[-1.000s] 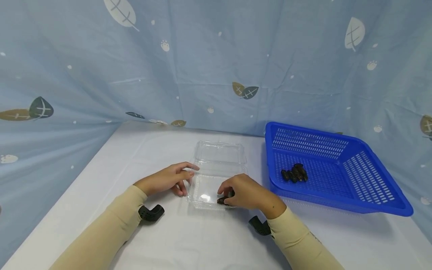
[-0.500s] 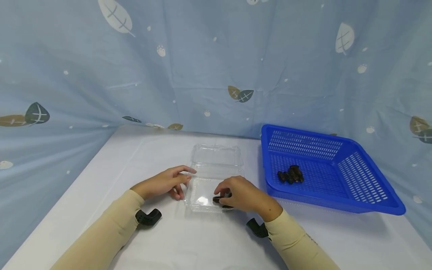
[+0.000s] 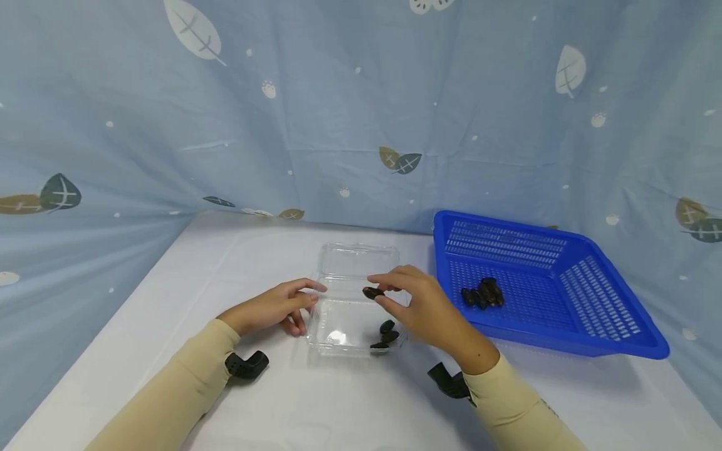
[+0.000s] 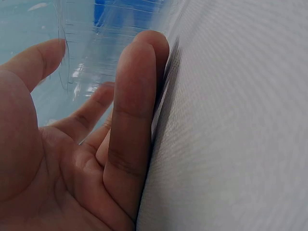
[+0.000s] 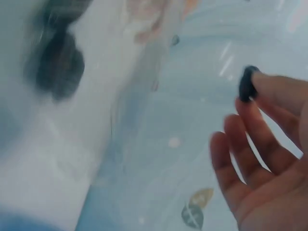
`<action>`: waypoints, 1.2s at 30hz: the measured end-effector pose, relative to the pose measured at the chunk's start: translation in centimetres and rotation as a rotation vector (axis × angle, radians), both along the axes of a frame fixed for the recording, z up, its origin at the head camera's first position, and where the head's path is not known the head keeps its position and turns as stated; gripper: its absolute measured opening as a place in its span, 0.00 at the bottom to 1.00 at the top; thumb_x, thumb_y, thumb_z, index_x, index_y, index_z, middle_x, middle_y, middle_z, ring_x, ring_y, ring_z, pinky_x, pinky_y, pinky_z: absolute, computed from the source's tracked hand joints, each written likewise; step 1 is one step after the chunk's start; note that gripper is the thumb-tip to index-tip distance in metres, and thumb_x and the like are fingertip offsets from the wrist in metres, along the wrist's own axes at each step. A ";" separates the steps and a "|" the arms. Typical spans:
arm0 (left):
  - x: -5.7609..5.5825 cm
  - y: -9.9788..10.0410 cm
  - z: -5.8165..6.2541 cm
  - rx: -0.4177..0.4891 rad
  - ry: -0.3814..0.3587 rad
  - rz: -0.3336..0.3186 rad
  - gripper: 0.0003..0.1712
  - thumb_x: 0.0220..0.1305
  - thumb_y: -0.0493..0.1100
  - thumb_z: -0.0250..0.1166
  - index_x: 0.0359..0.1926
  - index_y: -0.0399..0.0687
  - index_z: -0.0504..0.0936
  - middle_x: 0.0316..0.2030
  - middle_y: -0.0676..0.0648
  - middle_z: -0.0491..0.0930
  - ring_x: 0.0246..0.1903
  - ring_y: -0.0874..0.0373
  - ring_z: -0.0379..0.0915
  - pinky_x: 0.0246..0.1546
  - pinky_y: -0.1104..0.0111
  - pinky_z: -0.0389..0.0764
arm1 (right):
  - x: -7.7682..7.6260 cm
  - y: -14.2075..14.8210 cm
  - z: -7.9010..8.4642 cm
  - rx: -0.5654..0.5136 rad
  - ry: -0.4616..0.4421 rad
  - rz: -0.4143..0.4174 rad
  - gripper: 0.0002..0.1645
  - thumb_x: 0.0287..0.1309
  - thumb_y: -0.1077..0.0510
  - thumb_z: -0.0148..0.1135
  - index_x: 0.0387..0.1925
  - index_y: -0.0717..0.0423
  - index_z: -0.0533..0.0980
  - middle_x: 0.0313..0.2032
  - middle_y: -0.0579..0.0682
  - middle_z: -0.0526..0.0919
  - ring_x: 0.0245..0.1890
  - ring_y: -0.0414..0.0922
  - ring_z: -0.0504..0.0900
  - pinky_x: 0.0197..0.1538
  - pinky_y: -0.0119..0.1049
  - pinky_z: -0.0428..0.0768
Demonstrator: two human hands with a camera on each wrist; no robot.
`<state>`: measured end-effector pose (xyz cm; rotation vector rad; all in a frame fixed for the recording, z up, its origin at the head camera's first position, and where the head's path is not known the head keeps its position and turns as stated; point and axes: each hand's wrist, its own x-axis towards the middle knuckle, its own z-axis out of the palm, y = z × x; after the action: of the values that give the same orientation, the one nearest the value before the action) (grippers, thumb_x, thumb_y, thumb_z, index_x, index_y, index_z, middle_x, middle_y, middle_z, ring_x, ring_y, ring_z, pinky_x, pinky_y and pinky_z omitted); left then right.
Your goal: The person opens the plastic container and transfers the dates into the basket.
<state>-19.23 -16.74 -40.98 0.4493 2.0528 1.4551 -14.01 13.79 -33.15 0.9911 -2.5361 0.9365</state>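
A clear plastic clamshell box point(image 3: 346, 319) lies with its lid folded back on the white table. Several dark, glossy oval pieces point(image 3: 389, 337), date-like in look, sit in its front right corner. Above the box, my right hand point(image 3: 423, 304) pinches one dark oval date-like piece point(image 3: 371, 292) between thumb and fingertips. The right wrist view shows this same piece point(image 5: 247, 85) at the fingertips, the other fingers loosely bent. My left hand point(image 3: 273, 307) rests at the box's left side, fingers relaxed. In the left wrist view its thumb touches the clear plastic edge.
A blue perforated basket point(image 3: 541, 331) stands to the right of the box. Several more dark oval pieces point(image 3: 482, 294) are clustered on its left side. A light blue curtain with leaf prints point(image 3: 316, 125) hangs behind the white table point(image 3: 316, 407).
My right hand has lifted out of the box's front right corner, rising with one dark piece pinched. The dark pieces there now show. My left hand stays at the box's side.
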 end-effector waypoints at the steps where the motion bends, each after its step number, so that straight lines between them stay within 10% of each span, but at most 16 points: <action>1: 0.0 0.0 0.0 -0.001 0.000 0.000 0.30 0.75 0.56 0.57 0.71 0.52 0.66 0.48 0.39 0.75 0.29 0.54 0.83 0.31 0.67 0.86 | -0.1 0.5 0.2 -0.017 0.028 -0.013 0.21 0.57 0.64 0.72 0.53 0.53 0.83 0.41 0.46 0.85 0.43 0.42 0.82 0.41 0.33 0.82; 17: -0.3 -0.2 -0.2 -0.022 0.014 -0.005 0.28 0.74 0.57 0.57 0.70 0.56 0.67 0.49 0.39 0.74 0.30 0.53 0.83 0.33 0.66 0.86 | -2.9 11.6 1.0 0.086 0.072 -0.354 0.14 0.61 0.66 0.68 0.49 0.59 0.84 0.39 0.53 0.86 0.39 0.47 0.83 0.41 0.47 0.84; 36: -0.3 0.0 0.1 -0.006 0.002 -0.014 0.29 0.76 0.54 0.56 0.71 0.50 0.65 0.48 0.38 0.74 0.28 0.55 0.83 0.31 0.67 0.86 | -4.3 19.2 -0.3 0.332 -0.344 -0.604 0.17 0.69 0.58 0.59 0.52 0.66 0.81 0.49 0.70 0.83 0.49 0.67 0.81 0.41 0.55 0.84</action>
<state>-19.57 -16.73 -40.89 0.4619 2.0508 1.4405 -18.35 33.04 -33.49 0.0807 -3.0632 0.5486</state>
